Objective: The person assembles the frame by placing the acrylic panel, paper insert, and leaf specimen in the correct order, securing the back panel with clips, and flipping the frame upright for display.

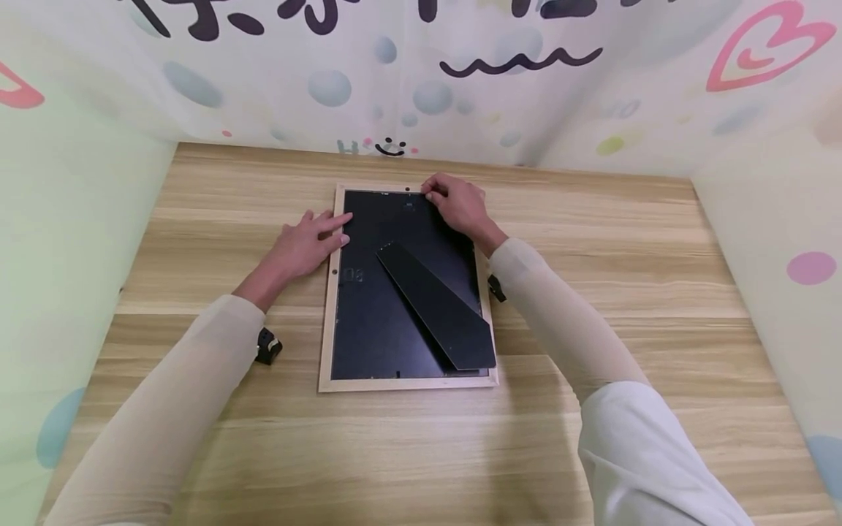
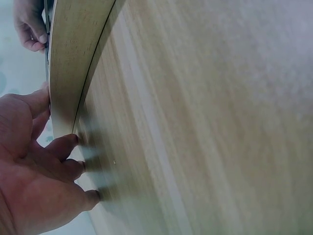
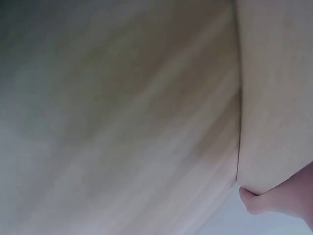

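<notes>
A picture frame [image 1: 325,321] with a light wooden border lies face down on the table. Its black backing board [image 1: 368,314] faces up, and a black easel stand [image 1: 437,307] slants across it to the lower right corner. My left hand [image 1: 305,245] rests at the left border, thumb and forefinger over the edge; in the left wrist view its other fingers [image 2: 73,169] reach down beside the frame. At the far border near the right corner, my right hand [image 1: 458,204] has thumb and forefinger bent together on the frame's edge. Whatever lies between those fingertips is too small to tell.
The wood-grain table [image 1: 408,453] spreads around the frame. A printed white curtain [image 1: 395,95] hangs behind the far edge, with pale walls at both sides. Black wrist-camera parts [image 1: 267,346] show beneath the left sleeve.
</notes>
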`<state>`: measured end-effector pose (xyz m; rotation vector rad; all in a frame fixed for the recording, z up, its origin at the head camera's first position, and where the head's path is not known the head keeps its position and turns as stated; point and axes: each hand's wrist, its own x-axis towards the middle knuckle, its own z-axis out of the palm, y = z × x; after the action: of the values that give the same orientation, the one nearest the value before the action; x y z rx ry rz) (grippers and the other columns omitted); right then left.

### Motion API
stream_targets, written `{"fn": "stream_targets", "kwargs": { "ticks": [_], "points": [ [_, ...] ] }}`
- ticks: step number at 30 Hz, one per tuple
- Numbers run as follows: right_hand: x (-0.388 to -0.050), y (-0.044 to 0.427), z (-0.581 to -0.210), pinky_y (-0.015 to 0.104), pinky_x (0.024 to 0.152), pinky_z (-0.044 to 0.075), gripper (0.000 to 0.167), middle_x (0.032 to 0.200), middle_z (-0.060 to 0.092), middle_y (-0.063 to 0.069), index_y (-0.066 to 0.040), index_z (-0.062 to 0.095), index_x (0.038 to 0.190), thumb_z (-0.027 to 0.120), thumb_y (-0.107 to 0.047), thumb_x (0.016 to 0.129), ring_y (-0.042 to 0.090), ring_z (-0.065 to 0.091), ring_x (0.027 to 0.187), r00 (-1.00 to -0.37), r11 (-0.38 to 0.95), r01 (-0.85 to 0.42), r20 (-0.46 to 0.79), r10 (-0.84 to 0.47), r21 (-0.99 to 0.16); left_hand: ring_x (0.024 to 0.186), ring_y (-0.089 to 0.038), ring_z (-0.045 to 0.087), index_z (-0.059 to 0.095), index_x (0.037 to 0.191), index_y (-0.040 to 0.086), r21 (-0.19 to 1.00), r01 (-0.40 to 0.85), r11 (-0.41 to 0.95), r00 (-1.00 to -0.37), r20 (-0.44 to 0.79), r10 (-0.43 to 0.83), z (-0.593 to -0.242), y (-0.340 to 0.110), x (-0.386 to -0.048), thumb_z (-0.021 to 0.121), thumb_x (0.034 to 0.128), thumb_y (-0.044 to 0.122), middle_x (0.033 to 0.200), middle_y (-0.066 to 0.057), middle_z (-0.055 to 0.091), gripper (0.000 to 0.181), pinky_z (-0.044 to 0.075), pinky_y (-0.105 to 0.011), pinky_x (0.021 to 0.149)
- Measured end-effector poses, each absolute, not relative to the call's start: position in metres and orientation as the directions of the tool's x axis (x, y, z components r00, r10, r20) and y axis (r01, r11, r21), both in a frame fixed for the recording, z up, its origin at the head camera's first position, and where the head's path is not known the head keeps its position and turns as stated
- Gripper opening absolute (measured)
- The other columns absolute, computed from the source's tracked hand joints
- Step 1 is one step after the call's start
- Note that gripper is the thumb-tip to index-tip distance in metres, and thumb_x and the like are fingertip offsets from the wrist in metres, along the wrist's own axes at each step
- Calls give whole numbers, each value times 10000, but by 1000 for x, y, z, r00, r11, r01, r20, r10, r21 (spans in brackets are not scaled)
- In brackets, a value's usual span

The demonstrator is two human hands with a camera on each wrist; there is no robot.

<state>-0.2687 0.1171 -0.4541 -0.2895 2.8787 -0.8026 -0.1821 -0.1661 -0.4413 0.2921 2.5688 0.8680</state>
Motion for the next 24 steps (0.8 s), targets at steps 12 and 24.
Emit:
{"fn": "stream_targets", "kwargs": {
  "ticks": [12,24],
  "points": [
    [-269,117,-456,544,1082,245,177,1164,692,-51,-240,685,1101,542,-283,1005,242,594,1146,-972,831,-172,-46,-231,-529,1477,-436,-6,292,1543,234,616,61,786,-891,-321,321,-440,-166,-182,403,1047,374,1615,-164,153,527,-37,-675,1126],
    [-268,118,-454,550,1043,283,179,1157,695,-43,-230,688,1091,537,-279,1008,240,605,1126,-962,831,-225,-18,-271,-509,1476,-442,-9,281,1547,224,611,66,789,-890,-320,323,-437,-166,-180,396,1051,366,1615,-171,146,528,-36,-685,1120]
  ]
}}
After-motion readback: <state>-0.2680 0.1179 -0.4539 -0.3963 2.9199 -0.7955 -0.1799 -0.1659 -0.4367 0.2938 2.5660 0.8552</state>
